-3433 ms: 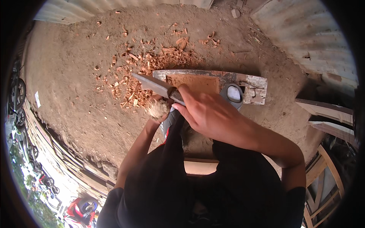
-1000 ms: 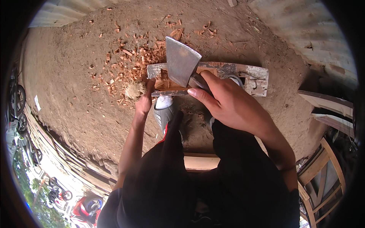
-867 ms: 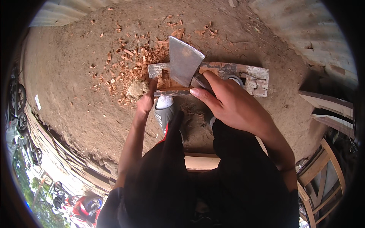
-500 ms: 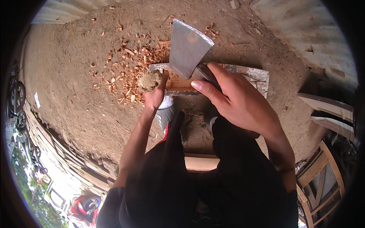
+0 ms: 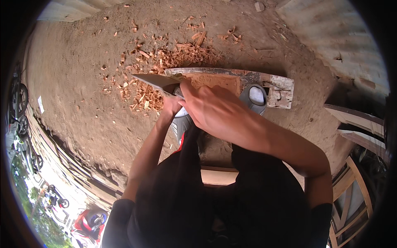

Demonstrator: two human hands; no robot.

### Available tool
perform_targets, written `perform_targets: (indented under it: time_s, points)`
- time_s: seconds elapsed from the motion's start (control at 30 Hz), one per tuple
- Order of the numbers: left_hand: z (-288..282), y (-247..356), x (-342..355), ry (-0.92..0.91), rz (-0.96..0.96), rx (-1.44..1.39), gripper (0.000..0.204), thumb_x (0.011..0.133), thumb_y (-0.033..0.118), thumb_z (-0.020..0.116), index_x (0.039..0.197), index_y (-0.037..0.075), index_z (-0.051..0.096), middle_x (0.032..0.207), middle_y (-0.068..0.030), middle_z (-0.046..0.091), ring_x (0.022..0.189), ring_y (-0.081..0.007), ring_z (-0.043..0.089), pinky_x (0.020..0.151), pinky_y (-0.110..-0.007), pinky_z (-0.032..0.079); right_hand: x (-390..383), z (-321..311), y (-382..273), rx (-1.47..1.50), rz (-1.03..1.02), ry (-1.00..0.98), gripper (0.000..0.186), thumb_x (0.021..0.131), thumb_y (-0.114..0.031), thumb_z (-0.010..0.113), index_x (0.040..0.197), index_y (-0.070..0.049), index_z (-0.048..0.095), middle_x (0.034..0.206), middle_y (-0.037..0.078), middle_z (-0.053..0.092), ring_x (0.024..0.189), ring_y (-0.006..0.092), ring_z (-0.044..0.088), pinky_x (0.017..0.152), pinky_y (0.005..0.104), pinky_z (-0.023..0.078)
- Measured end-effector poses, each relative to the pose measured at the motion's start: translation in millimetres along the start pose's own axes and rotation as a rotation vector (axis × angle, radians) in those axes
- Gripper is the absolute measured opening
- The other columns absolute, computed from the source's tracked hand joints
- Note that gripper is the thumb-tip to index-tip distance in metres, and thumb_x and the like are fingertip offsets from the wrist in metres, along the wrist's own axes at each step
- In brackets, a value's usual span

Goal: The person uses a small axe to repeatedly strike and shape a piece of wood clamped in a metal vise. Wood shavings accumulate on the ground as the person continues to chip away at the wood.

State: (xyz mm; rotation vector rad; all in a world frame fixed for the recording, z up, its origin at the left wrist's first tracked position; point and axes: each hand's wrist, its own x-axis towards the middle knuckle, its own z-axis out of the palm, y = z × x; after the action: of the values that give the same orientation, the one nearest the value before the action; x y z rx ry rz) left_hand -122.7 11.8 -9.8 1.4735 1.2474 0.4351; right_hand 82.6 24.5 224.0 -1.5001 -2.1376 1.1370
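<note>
My right hand (image 5: 221, 111) is closed around the handle of a hatchet, just behind its head. The broad grey hatchet blade (image 5: 151, 80) points left, seen nearly edge-on. Directly beneath it my left hand (image 5: 170, 106) is closed; blade and right hand hide most of its fingers. The rough, round-ended piece of wood it grips was plain half a second ago and is now mostly covered. Both hands are over the left end of a worn wooden block (image 5: 221, 84) with a reddish chopped surface, lying on the ground.
My grey shoes (image 5: 253, 100) are against the block. Reddish wood chips (image 5: 149, 91) litter the dirt floor beyond and left. A corrugated metal sheet (image 5: 335, 45) stands at right, above stacked boards (image 5: 357, 120) and a wooden frame (image 5: 351, 194). A red motorcycle (image 5: 89, 223) is at lower left.
The hatchet has come down and left from above the block, its blade turning from broadside to nearly edge-on over my left hand. My left hand has hardly moved. My right shoe now shows.
</note>
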Motion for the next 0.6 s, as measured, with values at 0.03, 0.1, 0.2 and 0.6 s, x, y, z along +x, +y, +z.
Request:
perform_targets:
  time_s: [0.03, 0.1, 0.2, 0.6]
  points:
    - [-0.1, -1.0, -1.0, 0.004, 0.01, -0.041, 0.011, 0.097, 0.007, 0.056, 0.104, 0.01, 0.048, 0.098, -0.0058, 0.051, 0.095, -0.0181, 0.045, 0.084, -0.034, 0.035, 3.6, 4.4, 3.7, 0.01, 0.004, -0.036, 0.025, 0.103, -0.016, 0.059, 0.103, 0.008, 0.051, 0.06, 0.014, 0.06, 0.055, 0.032, 0.064, 0.052, 0.0419, 0.051]
    - [3.2, -1.7, -14.6, 0.057, 0.027, -0.121, 0.013, 0.095, 0.007, 0.06, 0.096, 0.009, 0.047, 0.091, -0.0048, 0.05, 0.088, -0.0162, 0.044, 0.078, -0.033, 0.035, 7.1, 5.0, 5.6, 0.046, 0.008, -0.04, 0.025, 0.103, -0.017, 0.059, 0.102, 0.007, 0.051, 0.06, 0.015, 0.06, 0.055, 0.0335, 0.064, 0.053, 0.0441, 0.049]
    - [2.7, 20.9, -35.9, 0.145, 0.034, -0.187, 0.022, 0.094, 0.006, 0.066, 0.085, 0.008, 0.046, 0.08, -0.0033, 0.048, 0.077, -0.0132, 0.042, 0.069, -0.032, 0.035, 3.7, -3.7, 3.6, 0.119, 0.014, 0.06, 0.026, 0.103, -0.019, 0.059, 0.101, 0.006, 0.05, 0.063, 0.019, 0.06, 0.056, 0.0368, 0.063, 0.054, 0.0472, 0.047]
    - [-15.1, 56.3, -13.1, 0.172, 0.003, -0.181, 0.014, 0.101, 0.015, 0.055, 0.105, 0.003, 0.06, 0.09, -0.0084, 0.053, 0.082, -0.0216, 0.052, 0.073, -0.035, 0.044, -18.0, -34.9, 15.8, 0.231, 0.242, 0.11, 0.035, 0.105, -0.033, 0.057, 0.107, 0.001, 0.055, 0.081, 0.023, 0.064, 0.079, 0.0437, 0.063, 0.069, 0.0488, 0.046]
